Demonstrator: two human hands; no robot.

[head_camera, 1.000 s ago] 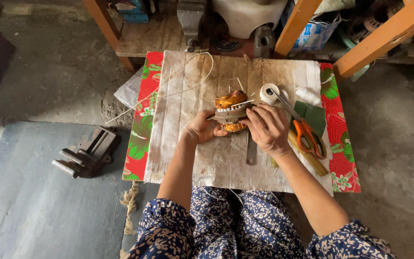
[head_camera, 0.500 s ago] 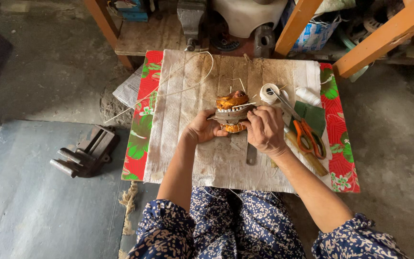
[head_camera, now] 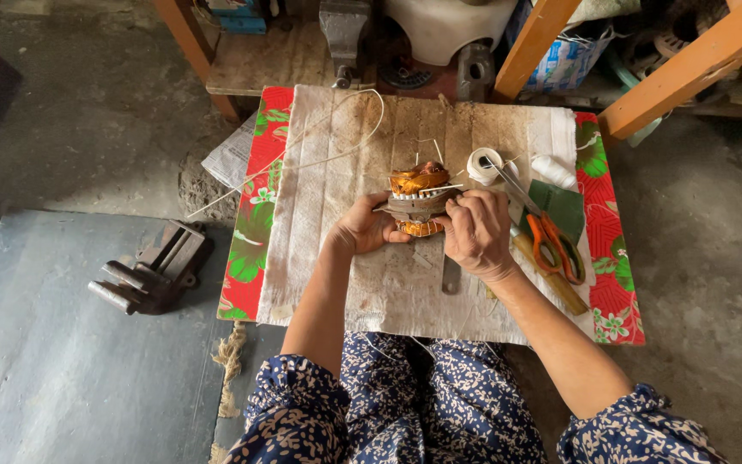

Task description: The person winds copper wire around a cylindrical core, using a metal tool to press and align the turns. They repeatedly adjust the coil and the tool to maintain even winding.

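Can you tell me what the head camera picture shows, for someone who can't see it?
Both hands, left hand and right hand, hold a copper-wound motor coil over a pale cloth. Orange-handled scissors and a white tape roll lie to the right.

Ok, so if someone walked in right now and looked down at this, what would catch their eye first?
Probably the copper-wound motor stator at the middle of the pale cloth, gripped between the left hand and the right hand. Next, the orange-handled scissors just right of the hands, and the red floral mat showing along both sides. A dark metal vise lies on the floor, left.
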